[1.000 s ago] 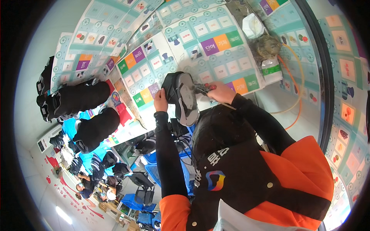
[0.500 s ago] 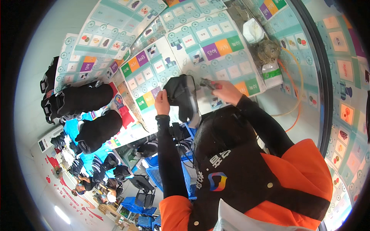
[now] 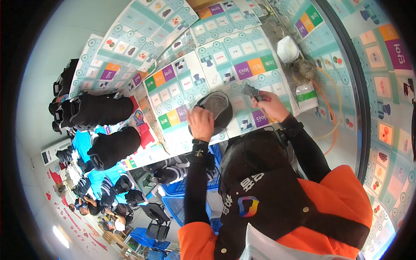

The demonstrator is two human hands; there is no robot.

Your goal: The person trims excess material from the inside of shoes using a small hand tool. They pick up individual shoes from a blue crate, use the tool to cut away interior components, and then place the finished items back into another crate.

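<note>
A black cap (image 3: 224, 113) lies tilted on the covered table in front of me, its grey inside turned up toward me. My left hand (image 3: 200, 124) is at the cap's left rim, fingers bent over the edge and gripping it. To the right of the cap, and apart from it, my right hand (image 3: 272, 106) is closed around a small hand tool (image 3: 251, 92) with a dark metal head and red on its grip. The tool points to the upper left, and its exact kind is unclear.
Stacks of black caps (image 3: 97, 110) stand at the left end of the table. A white cup-like container (image 3: 287, 49) and a green-and-white packet (image 3: 306, 96) stand at the right, beside an orange hose (image 3: 323, 104). Blue crates (image 3: 173, 203) sit below the table edge.
The cap has been turned so its inside faces up. My left hand has moved right and lower, onto its rim. My right hand has moved slightly right with the tool, away from the cap.
</note>
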